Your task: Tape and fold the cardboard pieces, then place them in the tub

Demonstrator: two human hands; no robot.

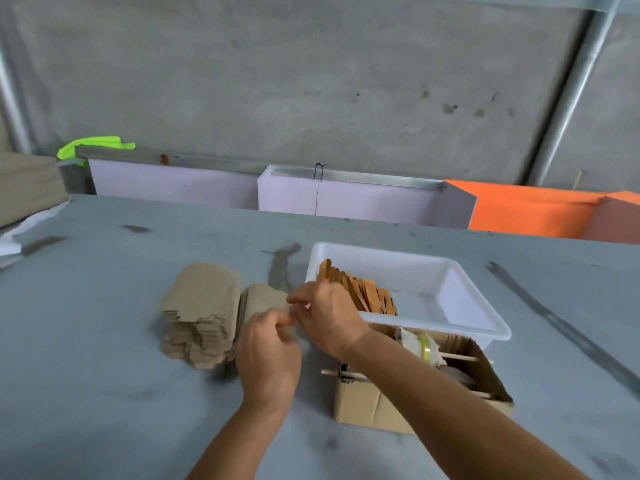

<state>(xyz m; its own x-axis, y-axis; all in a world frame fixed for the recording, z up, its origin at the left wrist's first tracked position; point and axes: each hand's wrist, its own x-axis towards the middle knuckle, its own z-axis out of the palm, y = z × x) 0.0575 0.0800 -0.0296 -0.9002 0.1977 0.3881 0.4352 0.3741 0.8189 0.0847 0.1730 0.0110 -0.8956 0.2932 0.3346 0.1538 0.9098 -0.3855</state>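
Observation:
A pile of flat brown cardboard pieces [199, 310] lies on the grey table [104, 358], left of centre. Just right of it sits a smaller piece of cardboard [265, 297], partly hidden by my hands. My left hand [268, 355] and my right hand [329, 317] meet above that piece, fingertips pinched together on something small and pale between them, likely a strip of tape. A white plastic tub [460, 289] stands to the right and holds a leaning row of folded, orange-brown taped pieces [363, 292].
A small open cardboard box [367, 403] in front of the tub carries a tape roll [424, 348] on a wooden stick. Purple and orange panels [346, 199] line the table's far edge. Stacked sheets [27, 188] lie at far left.

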